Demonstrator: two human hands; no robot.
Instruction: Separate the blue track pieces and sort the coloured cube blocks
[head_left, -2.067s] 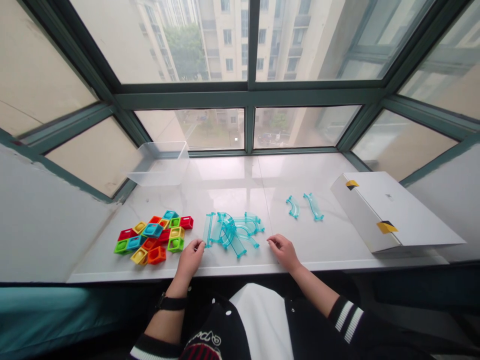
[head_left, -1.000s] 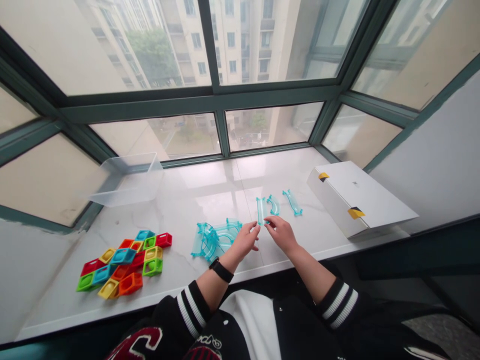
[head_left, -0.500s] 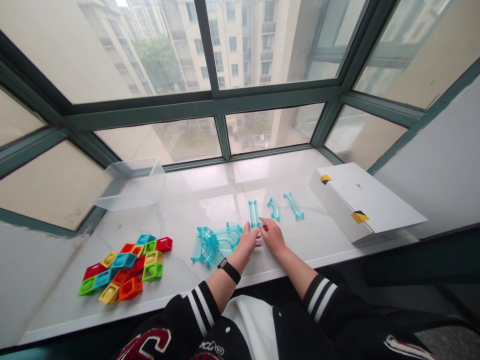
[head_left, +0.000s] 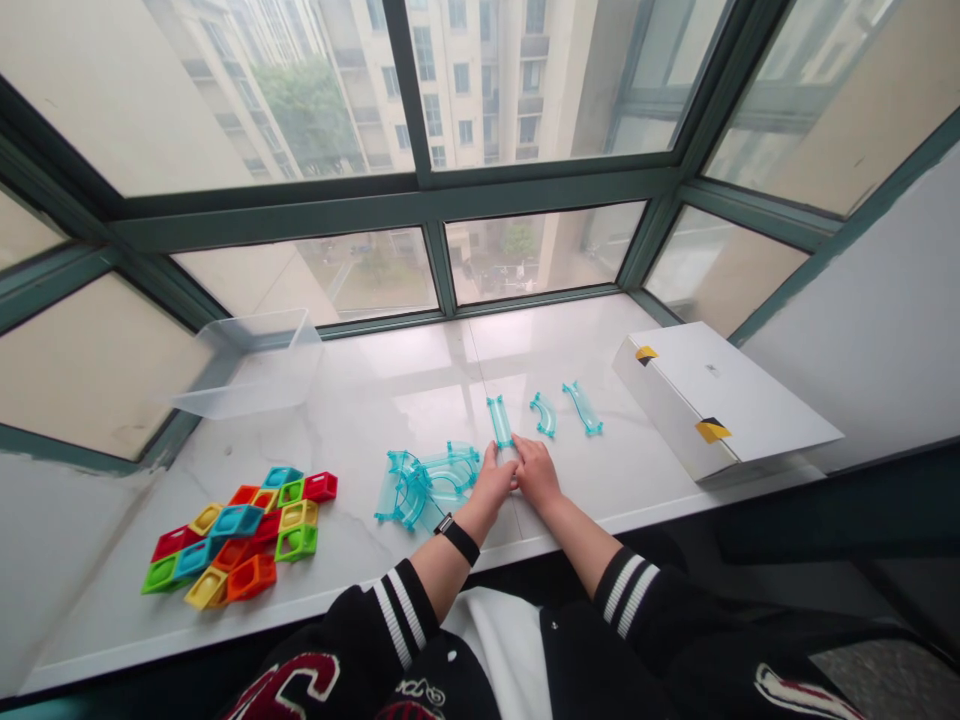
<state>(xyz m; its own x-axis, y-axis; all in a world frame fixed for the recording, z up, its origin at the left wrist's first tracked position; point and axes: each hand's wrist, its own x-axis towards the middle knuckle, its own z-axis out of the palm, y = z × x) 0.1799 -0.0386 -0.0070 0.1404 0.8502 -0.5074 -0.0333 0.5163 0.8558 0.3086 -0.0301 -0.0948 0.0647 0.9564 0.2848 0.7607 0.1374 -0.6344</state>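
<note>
A straight, clear teal track piece (head_left: 498,420) points away from me on the white sill, its near end at my fingertips. My left hand (head_left: 495,483), with a black band on the wrist, is closed at the left of that end. From the right, my right hand (head_left: 535,472) closes on the same end, its fingers against my left ones. The exact grip is partly hidden by the fingers. Left of my hands lies a pile of teal track pieces (head_left: 412,488). A curved track piece (head_left: 545,415) and a longer wavy one (head_left: 583,408) lie to the right.
Several coloured hollow blocks (head_left: 238,521) cluster on the left of the sill (head_left: 352,580). A clear plastic bin (head_left: 247,400) stands behind them. At the right is a white box (head_left: 720,400) with yellow-and-black tabs. Framed windows (head_left: 442,200) border the far side.
My right hand has moved in against my left, and its fingers have closed at the near end of the straight track piece. That piece has tilted slightly. The view has shifted a little.
</note>
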